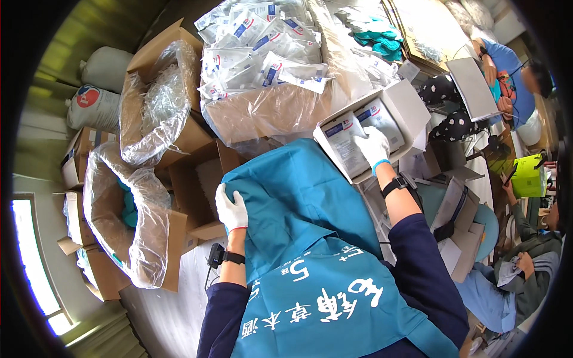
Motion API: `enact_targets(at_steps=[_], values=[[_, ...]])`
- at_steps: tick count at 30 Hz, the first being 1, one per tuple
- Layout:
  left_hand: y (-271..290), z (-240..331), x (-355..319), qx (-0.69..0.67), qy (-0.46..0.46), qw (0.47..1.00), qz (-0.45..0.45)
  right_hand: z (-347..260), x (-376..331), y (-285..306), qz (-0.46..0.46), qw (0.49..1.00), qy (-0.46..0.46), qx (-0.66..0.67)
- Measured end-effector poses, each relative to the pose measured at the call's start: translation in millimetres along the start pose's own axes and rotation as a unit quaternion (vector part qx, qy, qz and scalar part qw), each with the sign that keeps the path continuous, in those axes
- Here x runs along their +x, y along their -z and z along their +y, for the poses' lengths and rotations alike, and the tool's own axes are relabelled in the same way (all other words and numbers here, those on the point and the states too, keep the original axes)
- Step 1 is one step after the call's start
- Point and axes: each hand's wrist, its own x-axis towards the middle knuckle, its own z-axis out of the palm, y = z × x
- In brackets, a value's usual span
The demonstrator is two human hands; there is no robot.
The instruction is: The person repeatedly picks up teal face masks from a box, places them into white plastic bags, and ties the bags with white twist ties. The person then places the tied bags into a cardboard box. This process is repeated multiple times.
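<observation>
My left hand (231,207), in a white glove, rests at the left edge of the teal apron (286,197) over my lap. Its thumb stands apart from the fingers, and no object shows in it. My right hand (374,145), also gloved in white, reaches into a white cardboard box (407,107) at my right knee. Inside lie flat white-and-blue packets (345,143) in two rows. The right fingers lie stretched over the packets, touching them; their tips are partly hidden.
Ahead stands a large plastic-lined carton (268,113) heaped with loose packets (250,36). More lined cartons (158,232) crowd my left. Teal gloves (382,42) lie far right of centre. Two people sit on the right, one holding an open carton (471,89); flattened boxes (459,221) lie nearer.
</observation>
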Motion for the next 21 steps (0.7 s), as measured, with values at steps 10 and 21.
enact_targets(at_steps=[10, 21], values=[[0.7, 0.2, -0.4, -0.017, 0.009, 1.000, 0.000, -18.8, -29.2, 11.0, 0.077, 0.990, 0.062, 0.097], [59.0, 119.6, 3.8, -0.228, -0.124, 0.966, -0.004, -29.2, -89.0, 64.7, -0.059, 0.700, -0.040, 0.711]])
